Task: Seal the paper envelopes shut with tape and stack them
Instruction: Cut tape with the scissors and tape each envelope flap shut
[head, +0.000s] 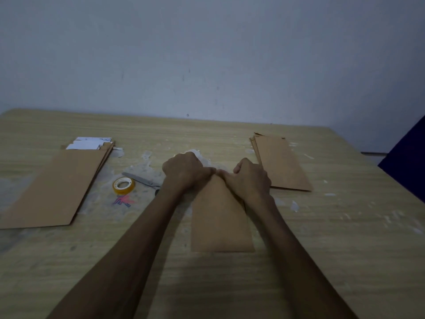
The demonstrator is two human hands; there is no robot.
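Observation:
A brown paper envelope [220,224] lies lengthwise on the table in front of me. My left hand [184,171] and my right hand [249,178] are side by side at its far end, fingers curled, gripping that end; the end itself is hidden under them. A roll of yellowish tape [123,185] sits left of my left arm. A stack of brown envelopes with white sheets sticking out [59,180] lies at the left. Another stack of brown envelopes [280,162] lies at the right, beyond my right hand.
Scissors [141,179] lie between the tape roll and my left forearm. The wooden table [345,249] carries bits of white residue and a small red-blue mark near the tape. A grey wall runs behind; a dark blue object [409,166] is at the right edge.

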